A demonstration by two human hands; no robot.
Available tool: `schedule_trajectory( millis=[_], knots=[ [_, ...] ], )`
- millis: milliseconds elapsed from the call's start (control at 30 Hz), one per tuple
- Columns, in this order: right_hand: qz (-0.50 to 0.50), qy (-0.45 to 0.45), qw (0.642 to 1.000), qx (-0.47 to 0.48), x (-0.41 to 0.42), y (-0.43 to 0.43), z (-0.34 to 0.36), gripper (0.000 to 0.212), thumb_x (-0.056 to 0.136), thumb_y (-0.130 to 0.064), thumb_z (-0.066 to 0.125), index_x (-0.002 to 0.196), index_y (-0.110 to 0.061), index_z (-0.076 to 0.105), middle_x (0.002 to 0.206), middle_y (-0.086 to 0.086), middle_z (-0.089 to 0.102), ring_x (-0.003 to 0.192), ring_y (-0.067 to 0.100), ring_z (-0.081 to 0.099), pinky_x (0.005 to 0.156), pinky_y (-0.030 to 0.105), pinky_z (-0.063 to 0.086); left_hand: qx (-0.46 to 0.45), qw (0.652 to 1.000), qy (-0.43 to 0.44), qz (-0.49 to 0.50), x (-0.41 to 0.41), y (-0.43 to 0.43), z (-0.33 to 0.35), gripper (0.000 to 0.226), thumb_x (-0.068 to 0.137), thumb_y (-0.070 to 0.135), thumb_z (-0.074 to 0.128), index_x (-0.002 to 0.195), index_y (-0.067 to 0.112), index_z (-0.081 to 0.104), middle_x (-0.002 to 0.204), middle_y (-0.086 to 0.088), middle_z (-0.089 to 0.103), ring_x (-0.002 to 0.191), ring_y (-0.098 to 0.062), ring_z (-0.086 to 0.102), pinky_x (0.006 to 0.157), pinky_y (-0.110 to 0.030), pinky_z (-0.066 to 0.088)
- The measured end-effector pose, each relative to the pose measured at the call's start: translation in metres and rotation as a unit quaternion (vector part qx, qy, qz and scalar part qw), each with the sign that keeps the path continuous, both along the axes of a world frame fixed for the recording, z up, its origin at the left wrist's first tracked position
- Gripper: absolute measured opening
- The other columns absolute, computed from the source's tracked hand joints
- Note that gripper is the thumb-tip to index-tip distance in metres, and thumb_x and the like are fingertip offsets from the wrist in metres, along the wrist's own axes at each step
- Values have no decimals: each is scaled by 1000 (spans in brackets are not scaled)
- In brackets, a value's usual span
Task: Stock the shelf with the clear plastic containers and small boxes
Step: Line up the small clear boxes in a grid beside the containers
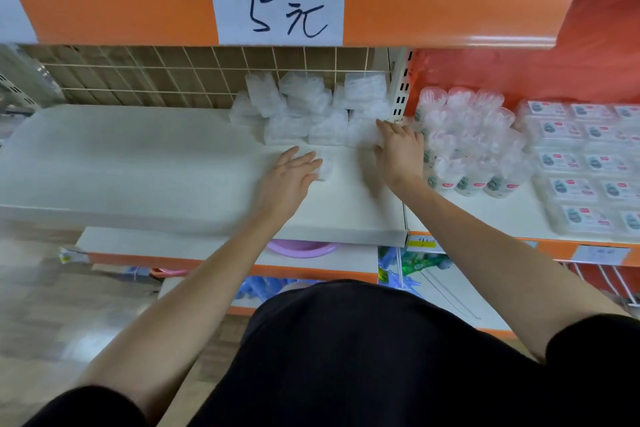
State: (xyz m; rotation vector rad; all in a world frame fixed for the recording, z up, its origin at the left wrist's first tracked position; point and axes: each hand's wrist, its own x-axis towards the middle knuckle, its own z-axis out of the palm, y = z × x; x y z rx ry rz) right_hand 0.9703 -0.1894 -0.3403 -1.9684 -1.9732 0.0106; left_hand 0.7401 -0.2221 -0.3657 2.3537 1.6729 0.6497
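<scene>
Several clear plastic containers [304, 107] are piled at the back right of the white shelf [138, 163], against the wire grid. My left hand [292, 172] lies flat on the shelf, its straight fingers touching a small clear box [326, 168]. My right hand [398, 149] reaches to the front right corner of the pile, fingers curled round a clear container [362, 135]. Motion blur softens both hands.
A paper price sign [277, 7] hangs on the orange upper shelf edge. Right of the metal upright [400, 90] stand clear cotton-swab tubs [464, 142] and flat labelled boxes [585, 163]. A pink basin [304, 249] sits on the lower shelf.
</scene>
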Motion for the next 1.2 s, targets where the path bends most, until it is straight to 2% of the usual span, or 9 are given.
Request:
schedule_trajectory(
  millis=[200,300,433,600,700,767,900,1033,1200],
  knots=[
    [38,-38,999,-7,-30,-32,0,46,94,-20,57,140,-16,50,137,6,57,122,31,50,103,42,26,-20,1000,0,12,-13,-13,2,31,98,23,56,127,21,65,137,6,58,137,-21,39,106,-24,33],
    [61,-57,996,-21,-45,-51,-6,47,87,-14,64,133,-17,58,128,4,64,113,31,56,101,43,31,-21,1000,-1,-1,-26,-22,1,30,96,23,59,126,20,66,135,4,60,135,-23,41,106,-27,33],
    [67,-52,996,-17,-66,-70,-21,43,63,-4,77,103,-17,73,99,3,71,87,32,61,87,40,40,-31,999,-16,-5,-44,-28,0,28,92,22,65,119,19,70,128,2,64,129,-24,48,105,-26,35],
    [113,50,992,10,-76,-84,-28,33,61,-3,84,93,-8,74,91,13,66,76,39,60,68,41,49,-6,999,-19,-26,-61,-36,-4,25,84,19,72,108,15,75,116,0,71,114,-26,58,97,-21,34],
    [89,73,993,30,-77,-90,-27,43,65,-26,90,102,-11,74,100,12,64,85,36,60,74,39,47,4,999,5,-52,-65,-31,1,28,79,20,75,107,15,73,112,-1,70,107,-25,58,94,-25,34],
    [51,70,996,9,-79,-92,-23,53,69,-37,87,113,-14,69,117,11,60,104,35,55,86,40,41,-7,997,29,-68,-66,-27,5,34,78,22,77,109,13,70,115,-5,65,110,-29,56,96,-28,32],
    [6,111,983,-145,-78,-90,-13,75,72,-44,82,137,-25,51,157,0,30,146,25,19,114,41,16,-99,989,49,-97,-68,-16,15,51,79,25,77,123,11,57,143,-6,47,136,-28,36,110,-33,22],
    [17,118,973,-199,-71,-86,-8,70,77,-33,79,140,-28,49,155,-2,35,142,26,23,112,45,30,-186,974,35,-121,-63,-6,28,45,82,16,73,121,10,50,127,-3,54,124,-26,45,101,-36,34],
    [-2,73,988,-137,-67,-87,-5,49,81,-22,74,128,-21,61,132,5,56,123,31,47,101,39,34,-199,975,30,-93,-62,-11,35,54,79,20,76,125,13,51,128,-3,56,117,-28,47,97,-36,36]
  ],
)
